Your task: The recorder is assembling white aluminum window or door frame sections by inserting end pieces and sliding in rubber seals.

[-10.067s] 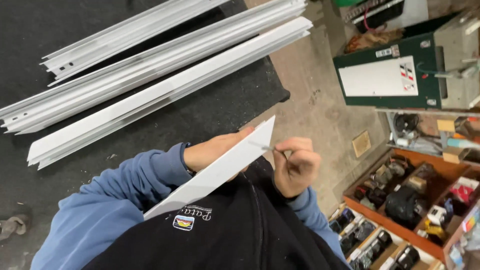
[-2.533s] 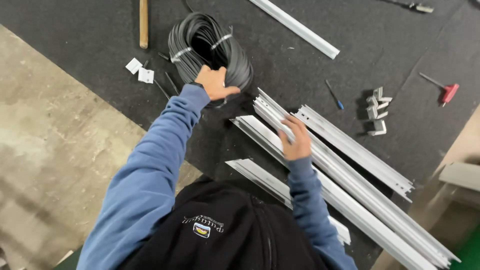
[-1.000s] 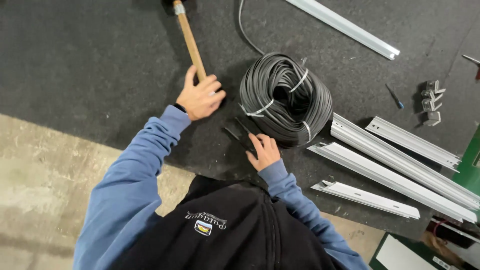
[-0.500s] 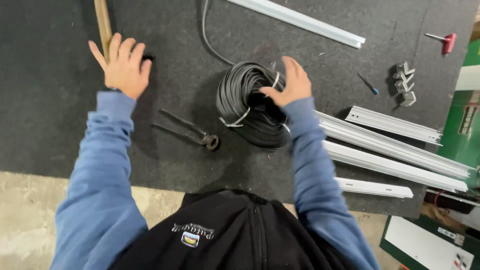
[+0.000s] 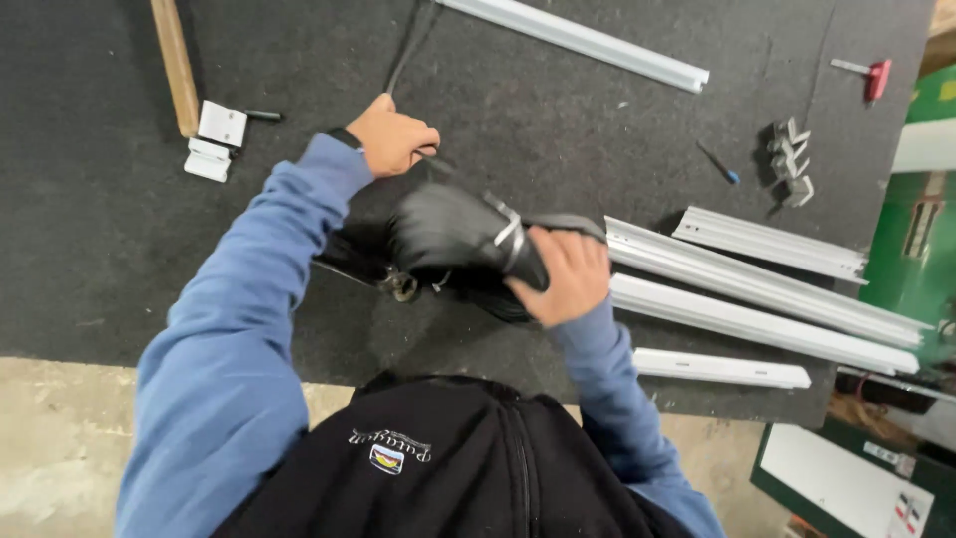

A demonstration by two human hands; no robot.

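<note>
A black coil of rubber cord (image 5: 453, 234), bound with pale ties, is tilted up off the dark mat (image 5: 100, 249). My right hand (image 5: 560, 274) grips the coil's right side. My left hand (image 5: 393, 134) is closed on the loose black end of the cord (image 5: 403, 60) that runs toward the far edge. Black pliers (image 5: 373, 274) lie on the mat under my left forearm, partly hidden by the coil.
White metal profiles (image 5: 767, 299) lie to the right, another (image 5: 578, 40) at the far side. A wooden handle (image 5: 174, 65) and small white brackets (image 5: 214, 139) sit at far left. Grey corner pieces (image 5: 792, 159), a small screwdriver (image 5: 719, 164) and a red-handled tool (image 5: 868, 75) lie at far right.
My left hand left the wooden handle and closed on the cord's loose end. My right hand has gripped the coil and tipped it up from lying flat.
</note>
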